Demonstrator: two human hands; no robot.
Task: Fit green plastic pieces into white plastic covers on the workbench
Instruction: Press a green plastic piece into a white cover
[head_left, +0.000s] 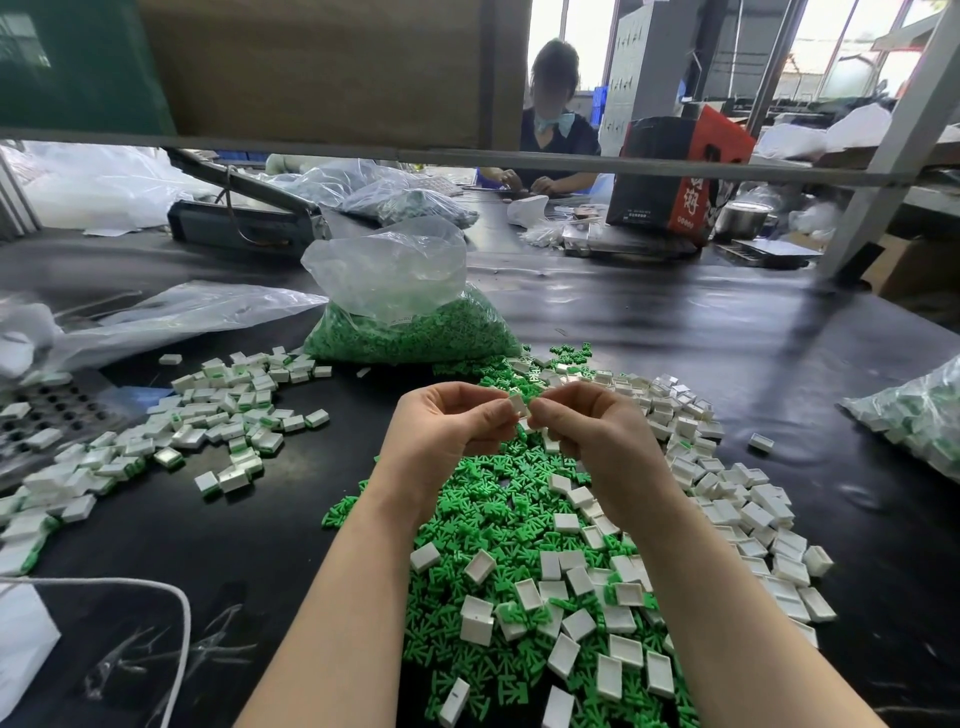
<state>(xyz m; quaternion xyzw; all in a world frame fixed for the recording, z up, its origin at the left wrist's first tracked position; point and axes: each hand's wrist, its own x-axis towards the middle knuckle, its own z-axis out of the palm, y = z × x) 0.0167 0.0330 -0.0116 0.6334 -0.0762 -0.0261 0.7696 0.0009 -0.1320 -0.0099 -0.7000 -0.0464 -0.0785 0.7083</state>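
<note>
Two hands meet above the middle of the dark worktop (727, 332), fingertips together around one small white cover (518, 406). The left hand (451, 423) pinches it from one side with curled fingers and thumb, and the right hand (589, 423) pinches it from the other; whether a green piece sits inside it cannot be told. Directly beneath the forearms lies a heap of loose green pieces (483, 525) with empty white covers (727, 512) scattered over it and spreading off to the right. To the left, well apart from that heap, lies a spread of white covers showing green edges (228, 415) — these look filled. Behind the hands stands an open clear plastic bag of green pieces (410, 312), and another bag of parts (919, 415) lies at the right edge. Across the worktop a second person (558, 111) sits at work near a red and black box (680, 171).
</note>
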